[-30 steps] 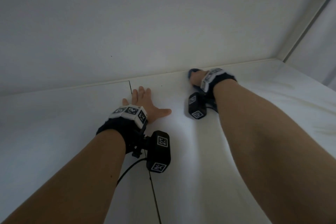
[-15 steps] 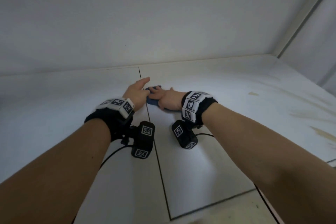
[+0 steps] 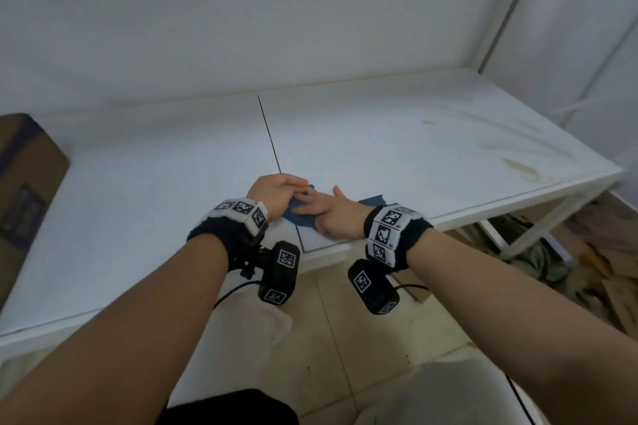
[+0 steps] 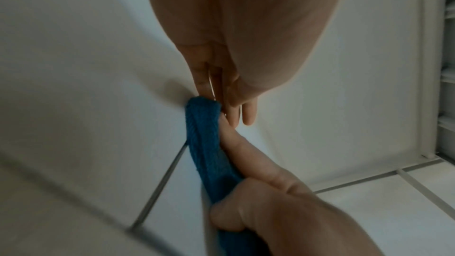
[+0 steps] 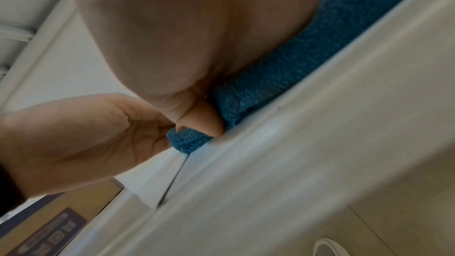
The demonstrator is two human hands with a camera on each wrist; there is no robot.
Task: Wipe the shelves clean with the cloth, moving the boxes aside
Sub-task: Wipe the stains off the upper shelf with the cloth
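A blue cloth (image 3: 302, 219) lies on the white shelf (image 3: 397, 148) close to its front edge, by the dark seam. My right hand (image 3: 310, 203) rests flat on it, fingers straight and pointing left. My left hand (image 3: 286, 188) is curled over the cloth's left end, beside the right fingertips. The left wrist view shows the left hand's fingertips (image 4: 236, 116) meeting the folded cloth (image 4: 204, 143), with a right finger (image 4: 246, 163) lying along it. In the right wrist view the right palm covers the cloth (image 5: 307, 65) and the left hand (image 5: 147, 124) pinches its end. A cardboard box (image 3: 24, 190) stands at the shelf's far left.
Brownish stains (image 3: 518, 166) mark the shelf's right end. A white upright post (image 3: 500, 10) rises at the back right corner. Below the shelf are a tiled floor (image 3: 345, 338) and cardboard clutter (image 3: 587, 269) at the right. The wall runs close behind.
Both hands and the cloth have come from the back of the shelf to its front edge. The left hand, flat on the shelf before, now holds the cloth's end. The box has come into view.
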